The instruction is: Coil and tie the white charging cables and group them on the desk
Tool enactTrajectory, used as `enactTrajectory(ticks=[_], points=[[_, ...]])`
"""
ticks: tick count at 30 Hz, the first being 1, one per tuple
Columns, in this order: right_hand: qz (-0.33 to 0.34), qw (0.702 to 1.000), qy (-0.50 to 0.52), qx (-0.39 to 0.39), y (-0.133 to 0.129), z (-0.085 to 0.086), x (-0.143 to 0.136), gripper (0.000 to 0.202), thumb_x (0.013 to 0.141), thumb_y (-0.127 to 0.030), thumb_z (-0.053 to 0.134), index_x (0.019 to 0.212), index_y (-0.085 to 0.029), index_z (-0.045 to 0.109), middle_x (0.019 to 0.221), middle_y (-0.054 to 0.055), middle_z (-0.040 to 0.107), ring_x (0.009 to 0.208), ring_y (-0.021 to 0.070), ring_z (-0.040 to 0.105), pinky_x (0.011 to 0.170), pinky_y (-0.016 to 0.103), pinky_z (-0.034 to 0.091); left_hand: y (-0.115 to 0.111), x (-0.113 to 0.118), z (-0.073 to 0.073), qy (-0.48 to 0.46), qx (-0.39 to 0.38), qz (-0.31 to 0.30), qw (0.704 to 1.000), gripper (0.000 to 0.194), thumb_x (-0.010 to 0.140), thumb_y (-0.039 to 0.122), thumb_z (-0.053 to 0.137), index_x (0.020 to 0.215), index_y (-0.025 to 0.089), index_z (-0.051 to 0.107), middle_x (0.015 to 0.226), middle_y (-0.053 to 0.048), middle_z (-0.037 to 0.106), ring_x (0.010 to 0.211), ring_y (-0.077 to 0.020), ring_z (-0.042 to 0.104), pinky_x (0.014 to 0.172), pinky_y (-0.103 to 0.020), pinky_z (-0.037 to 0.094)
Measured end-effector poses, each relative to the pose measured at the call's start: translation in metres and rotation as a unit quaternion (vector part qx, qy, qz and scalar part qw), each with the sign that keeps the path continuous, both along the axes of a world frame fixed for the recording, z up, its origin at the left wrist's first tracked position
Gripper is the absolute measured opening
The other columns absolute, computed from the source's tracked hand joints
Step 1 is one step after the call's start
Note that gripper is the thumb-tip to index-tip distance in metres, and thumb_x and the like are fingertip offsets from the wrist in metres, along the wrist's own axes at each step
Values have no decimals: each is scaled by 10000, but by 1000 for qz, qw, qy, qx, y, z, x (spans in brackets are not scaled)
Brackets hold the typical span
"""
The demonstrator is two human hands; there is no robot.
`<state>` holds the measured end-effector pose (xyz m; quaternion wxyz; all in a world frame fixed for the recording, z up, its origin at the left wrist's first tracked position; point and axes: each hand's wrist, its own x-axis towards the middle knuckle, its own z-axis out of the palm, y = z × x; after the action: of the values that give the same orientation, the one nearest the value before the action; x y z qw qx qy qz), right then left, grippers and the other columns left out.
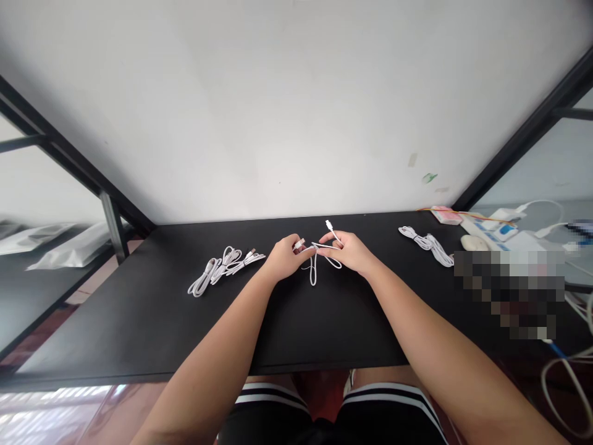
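Between my two hands, a white cable (314, 272) hangs in loose loops just above the black table (324, 321). My left hand (287, 254) is closed on it, with a white plug (299, 243) standing out by its fingers. Pinched round the cable from the other side is my right hand (345, 249); the cable's other connector (329, 225) points up above it. The fingertips of both hands nearly meet at the middle of the cable. Several bundled white cables (225, 266) lie left of my left hand.
More bundled white cable (426, 244) lies on the right. Beyond it are a white mouse (474, 243), a power strip (491, 230) with adapters, and a pixelated area. A pale wall (278, 123) rises behind the table, with black metal frames (111, 225) at both sides.
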<state>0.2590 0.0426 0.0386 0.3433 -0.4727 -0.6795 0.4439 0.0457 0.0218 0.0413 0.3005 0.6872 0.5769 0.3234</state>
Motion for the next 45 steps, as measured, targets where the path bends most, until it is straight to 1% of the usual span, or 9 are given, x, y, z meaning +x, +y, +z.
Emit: enactTrajectory(ticks=[6,9,13,20,25,28,33,39,45], points=[[4,1000,-23,1,-1,0,-1,376,822,-565,655,913,-205,716,551,-63,386,492,94,329,490,256,272,-2,5,1,-36,-13,8,999,342,874,566,564,836,228,523,716,17,663,641,-151,554,624,-284,395],[1,1000,-19,2,-1,0,-2,374,839,-559,632,929,-205,713,575,-51,431,511,102,365,509,261,296,0,5,1,-34,12,43,998,367,860,585,574,820,221,552,682,24,602,644,-150,532,613,-280,377],[-10,999,-40,17,0,0,-3,379,787,-552,697,946,-208,708,551,-81,326,500,97,328,517,261,284,2,4,2,-63,49,66,995,455,859,622,559,695,204,488,615,38,465,596,-124,428,581,-274,327],[4,1000,-15,8,-2,1,-6,415,842,-616,596,862,-205,649,591,-43,476,528,116,407,533,265,334,-2,4,9,-94,78,40,992,540,820,619,619,617,199,349,585,48,340,563,-100,318,548,-269,267],[20,1000,2,10,0,-2,-9,392,910,-581,519,827,-205,590,595,-37,479,556,128,457,574,270,390,-4,5,7,-106,82,9,991,548,769,531,704,624,205,288,577,61,319,549,-89,285,533,-260,259],[26,999,-7,22,4,-8,-10,386,940,-550,484,858,-197,618,737,6,569,654,144,526,645,286,442,-3,6,4,-108,73,0,991,498,812,483,660,631,209,286,573,61,319,545,-92,297,532,-256,274],[16,997,-27,66,7,-15,-10,388,953,-529,467,859,-197,644,992,56,592,857,173,584,757,300,491,0,6,0,-120,81,31,989,342,829,416,626,650,199,431,618,35,471,599,-111,450,596,-256,369],[35,999,-5,9,4,-12,-12,382,964,-531,456,879,-190,606,840,31,631,740,154,590,714,295,484,3,5,-4,-147,29,36,988,298,846,438,585,686,191,541,666,-10,641,602,-138,570,603,-268,419],[51,998,-16,11,1,-11,-14,376,968,-523,459,864,-188,594,865,37,660,741,146,606,721,296,488,1,6,-1,-105,62,58,991,363,844,426,586,657,209,363,570,57,414,541,-100,390,540,-251,303]])
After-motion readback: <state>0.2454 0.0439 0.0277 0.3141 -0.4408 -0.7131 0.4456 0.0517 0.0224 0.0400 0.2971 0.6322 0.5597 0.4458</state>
